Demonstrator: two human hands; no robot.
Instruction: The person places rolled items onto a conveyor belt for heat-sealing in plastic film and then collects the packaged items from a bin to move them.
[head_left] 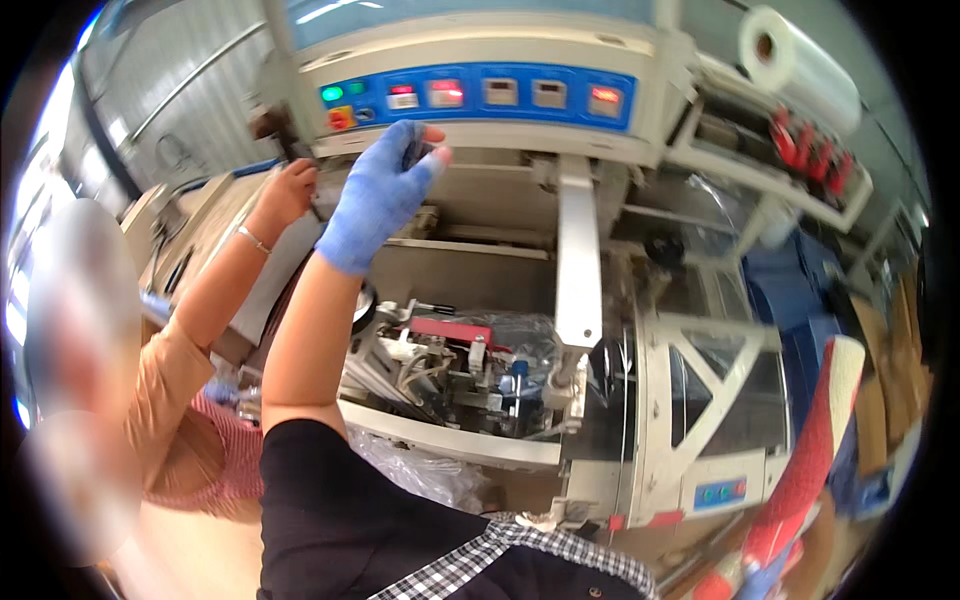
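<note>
Small dark object (416, 152), too small to tell what it is: it sits pinched at the tips of your blue-gloved left hand (378, 195), raised just under the blue control panel with its lit displays and coloured buttons (480, 93)

Starting at the left, a co-worker's bare hand with a thin bracelet (285, 192) is closed round a dark handle (270, 125) on the cream machine, near your wrist; I'd judge it wise to keep your forearm off theirs

Your left thumb and forefinger are closed on the object while the other fingers curl loosely beside them. Keep that pinch firm and the hand steady, since the yellow-and-red switch (342, 118) is just beside your fingertips and a stray knuckle could probably touch it

Below, the open mechanism with a red bar (450, 330) lies well under the hand; a drop would likely land among those parts

Further right stand a white upright arm (578, 260) and a clear film roll (800, 60)

Your right hand (757, 582), blue-gloved under a red-and-white patterned sleeve, hangs at the lower edge; I cannot tell how its fingers are set
</note>
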